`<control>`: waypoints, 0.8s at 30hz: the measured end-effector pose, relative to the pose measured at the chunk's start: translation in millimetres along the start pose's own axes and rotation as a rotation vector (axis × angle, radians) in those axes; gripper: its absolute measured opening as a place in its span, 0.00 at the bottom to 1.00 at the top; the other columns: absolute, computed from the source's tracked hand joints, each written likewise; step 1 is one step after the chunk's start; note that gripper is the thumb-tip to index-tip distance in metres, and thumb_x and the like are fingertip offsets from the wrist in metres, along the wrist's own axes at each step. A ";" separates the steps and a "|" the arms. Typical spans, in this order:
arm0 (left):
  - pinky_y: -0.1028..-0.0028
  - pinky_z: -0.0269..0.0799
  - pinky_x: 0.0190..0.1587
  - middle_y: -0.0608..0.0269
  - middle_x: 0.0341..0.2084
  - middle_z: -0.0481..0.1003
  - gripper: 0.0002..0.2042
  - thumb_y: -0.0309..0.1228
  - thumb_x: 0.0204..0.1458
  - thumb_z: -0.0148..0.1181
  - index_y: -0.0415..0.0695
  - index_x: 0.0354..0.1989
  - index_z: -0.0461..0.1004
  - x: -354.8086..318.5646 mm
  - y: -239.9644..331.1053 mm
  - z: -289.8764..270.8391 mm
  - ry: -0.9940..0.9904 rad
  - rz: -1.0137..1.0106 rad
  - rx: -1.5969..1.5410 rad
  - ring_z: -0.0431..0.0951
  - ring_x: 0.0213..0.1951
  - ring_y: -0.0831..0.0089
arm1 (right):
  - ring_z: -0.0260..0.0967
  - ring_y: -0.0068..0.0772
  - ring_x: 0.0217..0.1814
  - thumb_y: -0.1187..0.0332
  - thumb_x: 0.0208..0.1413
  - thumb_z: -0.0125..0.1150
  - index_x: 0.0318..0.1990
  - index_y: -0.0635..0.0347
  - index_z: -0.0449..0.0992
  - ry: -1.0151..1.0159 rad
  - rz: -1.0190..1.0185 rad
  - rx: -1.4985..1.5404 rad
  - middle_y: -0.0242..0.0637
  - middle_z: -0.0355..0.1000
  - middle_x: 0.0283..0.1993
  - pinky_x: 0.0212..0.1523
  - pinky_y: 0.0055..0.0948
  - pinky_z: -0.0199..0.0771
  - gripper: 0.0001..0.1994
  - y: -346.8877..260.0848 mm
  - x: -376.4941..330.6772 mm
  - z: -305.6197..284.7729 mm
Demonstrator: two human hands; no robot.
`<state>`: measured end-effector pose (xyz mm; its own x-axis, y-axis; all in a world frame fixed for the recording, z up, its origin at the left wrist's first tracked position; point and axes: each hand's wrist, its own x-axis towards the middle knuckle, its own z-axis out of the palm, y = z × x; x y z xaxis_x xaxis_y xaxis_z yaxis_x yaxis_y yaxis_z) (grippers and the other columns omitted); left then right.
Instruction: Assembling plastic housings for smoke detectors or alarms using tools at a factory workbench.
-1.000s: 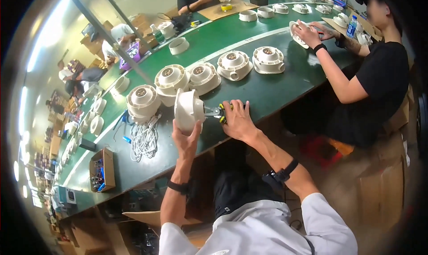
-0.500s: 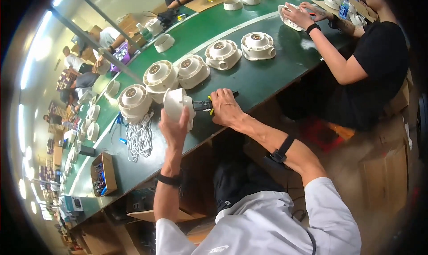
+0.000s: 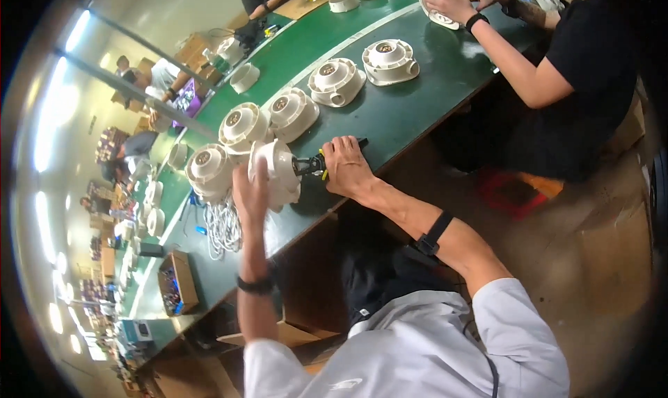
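- White housing [image 3: 280, 170]: located between the two hands, turned on its side, above the near part of the green table [image 3: 424, 109]. Compared with one second ago, it remains beside the row of similar upright housings [image 3: 335, 81].
- Right hand [image 3: 348, 168]: fingers were spread over the pliers [image 3: 310, 165] one second ago; they are now wrapped around the tool in a clenched grip.
- Pliers: the tool's head meets the right-hand side of the housing, and its handles now sit closer together than in the earliest view.
- Left hand [image 3: 249, 189]: previously cupped the housing from below with the thumb apart; now upright along its left side. Motion blur covers the fingers, so whether they grasp or merely brace the part cannot be told.
- Assessment: the tighter right-hand grip suggests that force is being applied through the pliers, with the left side serving as support.
- Adjacent items: a coil of white cable [image 3: 224, 231] and an open cardboard box [image 3: 186, 281] lie to the left, both apart from the pliers.
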<state>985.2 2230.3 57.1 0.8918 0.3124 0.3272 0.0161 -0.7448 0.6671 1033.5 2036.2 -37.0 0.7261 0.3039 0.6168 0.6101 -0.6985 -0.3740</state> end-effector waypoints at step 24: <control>0.62 0.68 0.47 0.38 0.44 0.70 0.31 0.41 0.47 0.66 0.33 0.54 0.61 -40.0 0.3 28.3 0.134 0.075 -0.133 0.73 0.46 0.50 | 0.61 0.44 0.43 0.69 0.36 0.57 0.35 0.63 0.68 -0.074 0.048 -0.158 0.47 0.63 0.35 0.52 0.42 0.56 0.15 -0.6 -5.7 1.7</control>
<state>962.3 2200.9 25.3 0.8198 0.3413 0.4599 -0.1159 -0.6875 0.7169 1029.5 2035.9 -41.5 0.7783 0.3105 0.5457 0.5208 -0.8046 -0.2851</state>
